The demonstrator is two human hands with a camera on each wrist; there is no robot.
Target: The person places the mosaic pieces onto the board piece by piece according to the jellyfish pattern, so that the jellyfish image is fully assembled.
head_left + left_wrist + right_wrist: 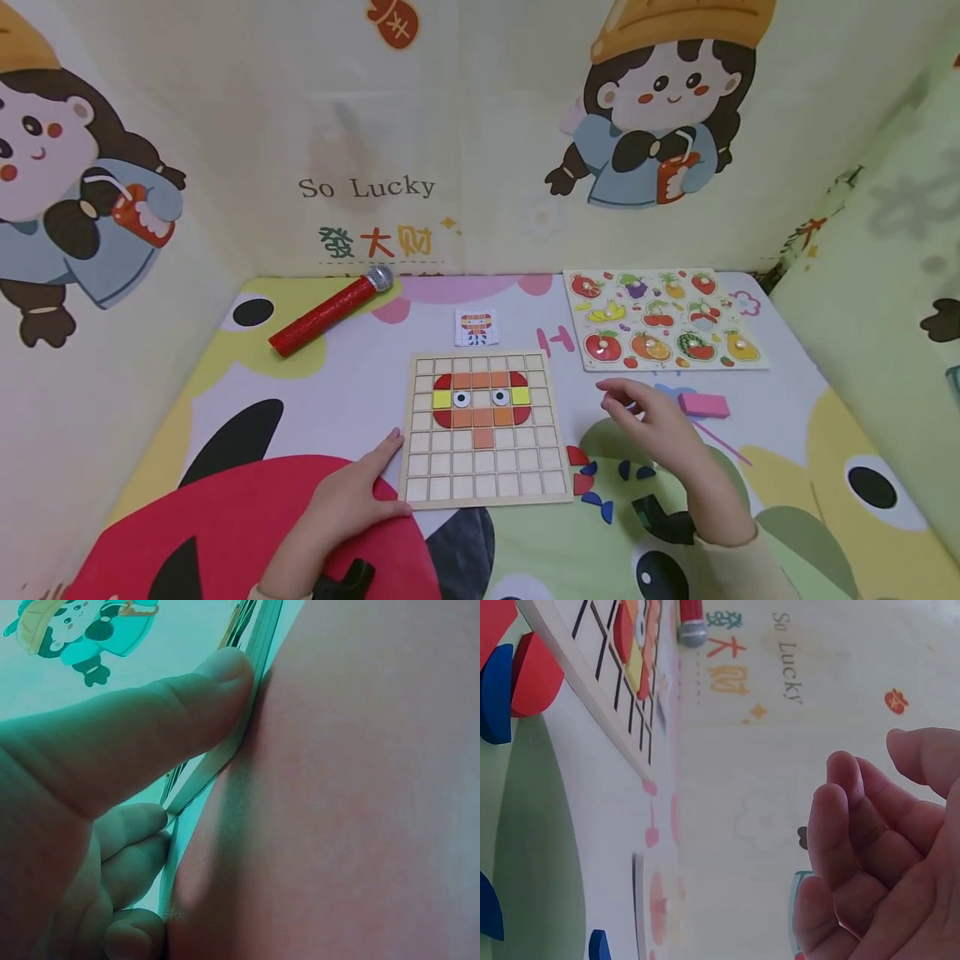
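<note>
A wooden grid board lies on the table with red, orange and yellow tiles and two round eye tiles set in its upper cells. Beside its lower left edge is my left hand, thumb and index finger resting against the rim. In the left wrist view the thumb lies along the board's side. My right hand hovers right of the board, its fingers loosely bent with nothing between them. Under it lie red pieces and several blue pieces, some touching or close to the board's right edge.
A small picture card lies behind the board. At the back left is a red microphone. A fruit puzzle board stands flat at the back right, with a pink block in front of it. A patterned cloth wall rises behind.
</note>
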